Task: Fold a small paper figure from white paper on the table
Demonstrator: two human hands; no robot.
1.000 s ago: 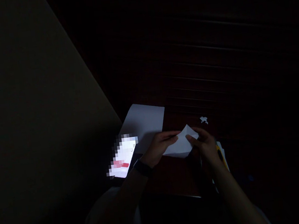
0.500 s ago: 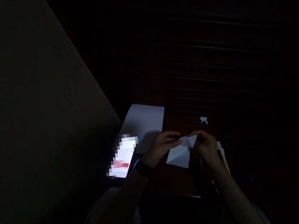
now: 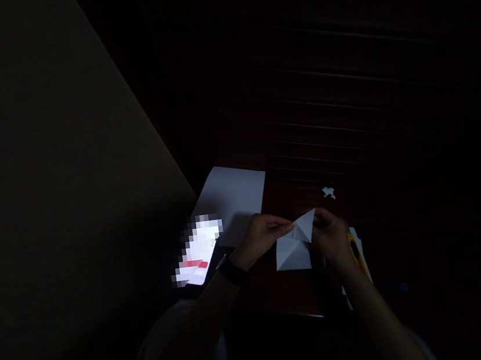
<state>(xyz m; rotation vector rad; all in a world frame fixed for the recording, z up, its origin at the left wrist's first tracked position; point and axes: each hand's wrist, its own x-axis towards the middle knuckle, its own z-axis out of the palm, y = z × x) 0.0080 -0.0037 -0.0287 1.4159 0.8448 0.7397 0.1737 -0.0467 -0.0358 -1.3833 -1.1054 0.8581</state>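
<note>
A small creased piece of white paper (image 3: pixel 293 254) is held up between my two hands, above the dark tabletop. Its upper part is folded into a pointed flap that slants up to the right. My left hand (image 3: pixel 265 234), with a dark band on its wrist, pinches the paper's upper left edge between thumb and fingers. On the other side, my right hand (image 3: pixel 329 230) has its fingers curled at the right edge, by the flap's tip. Some of the right fingertips are hidden behind the paper, and the light is dim.
A large white sheet (image 3: pixel 237 195) lies at the back left of the dark table (image 3: pixel 276 298). In front of it glows a phone screen (image 3: pixel 199 249), partly blurred out. Small paper scraps (image 3: pixel 328 193) lie at the back right. A yellow cutter (image 3: pixel 356 250) rests on papers beside my right forearm.
The small paper has turned in my hands, so its lower part hangs straighter and further right. Its folded flap now stands up more, its tip higher. Both hands have stayed almost in place.
</note>
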